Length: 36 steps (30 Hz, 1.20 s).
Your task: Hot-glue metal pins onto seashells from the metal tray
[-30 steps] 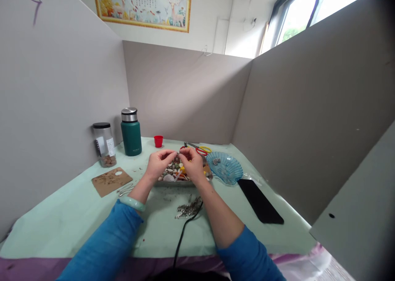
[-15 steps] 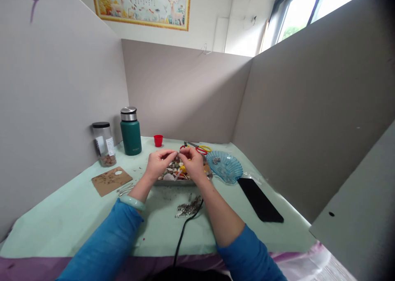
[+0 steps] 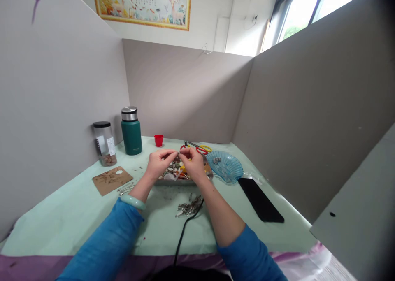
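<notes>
My left hand (image 3: 159, 162) and my right hand (image 3: 193, 163) meet fingertip to fingertip, both pinched closed. Whatever lies between the fingertips is too small to name. Below them is a shallow tray (image 3: 175, 183) of mixed small beads and trinkets, partly covered by my hands. A pile of small metal pins or clasps (image 3: 189, 208) lies on the cloth in front of the tray. To the right of my right hand is a blue scalloped plate (image 3: 230, 168) with a few small silvery pieces (image 3: 217, 160) on it.
Behind the tray lie scissors (image 3: 205, 148) and red-handled pliers (image 3: 185, 144). A red cup (image 3: 158, 140), green flask (image 3: 132, 133) and clear jar (image 3: 105, 145) stand at the back left. A brown card (image 3: 111, 179) lies left, a black phone-like slab (image 3: 261, 199) right. A black cable (image 3: 182, 235) crosses the front.
My hands keep the same pinched pose over the tray. The whole view has shifted very slightly; nothing on the table has visibly moved.
</notes>
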Available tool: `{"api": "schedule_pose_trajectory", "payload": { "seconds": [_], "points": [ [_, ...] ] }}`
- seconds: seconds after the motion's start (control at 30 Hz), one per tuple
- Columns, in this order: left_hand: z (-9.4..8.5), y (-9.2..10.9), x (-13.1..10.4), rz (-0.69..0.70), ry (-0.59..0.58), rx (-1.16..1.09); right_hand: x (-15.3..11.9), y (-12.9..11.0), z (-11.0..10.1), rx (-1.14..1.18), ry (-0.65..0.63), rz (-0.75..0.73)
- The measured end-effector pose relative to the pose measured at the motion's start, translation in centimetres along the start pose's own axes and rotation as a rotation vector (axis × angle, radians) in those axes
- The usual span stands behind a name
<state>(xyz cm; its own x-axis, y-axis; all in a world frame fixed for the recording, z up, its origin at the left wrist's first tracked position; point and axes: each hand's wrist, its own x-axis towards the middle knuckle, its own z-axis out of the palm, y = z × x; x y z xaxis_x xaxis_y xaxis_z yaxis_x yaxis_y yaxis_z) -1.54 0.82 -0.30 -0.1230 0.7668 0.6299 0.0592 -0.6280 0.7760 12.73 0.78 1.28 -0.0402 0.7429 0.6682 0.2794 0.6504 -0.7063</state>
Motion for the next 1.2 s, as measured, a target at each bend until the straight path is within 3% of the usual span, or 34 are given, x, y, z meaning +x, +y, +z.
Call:
{"api": "schedule_pose_trajectory", "payload": {
  "seconds": [0.63,1.2],
  "points": [
    [-0.21,-0.87,0.13,0.031,-0.026,0.080,-0.06,-0.26,-0.14,-0.043,-0.010,-0.028],
    [-0.08,-0.41,0.14,0.048,-0.033,0.077,-0.05,-0.04,-0.11,-0.059,0.000,-0.050]
  ]
}}
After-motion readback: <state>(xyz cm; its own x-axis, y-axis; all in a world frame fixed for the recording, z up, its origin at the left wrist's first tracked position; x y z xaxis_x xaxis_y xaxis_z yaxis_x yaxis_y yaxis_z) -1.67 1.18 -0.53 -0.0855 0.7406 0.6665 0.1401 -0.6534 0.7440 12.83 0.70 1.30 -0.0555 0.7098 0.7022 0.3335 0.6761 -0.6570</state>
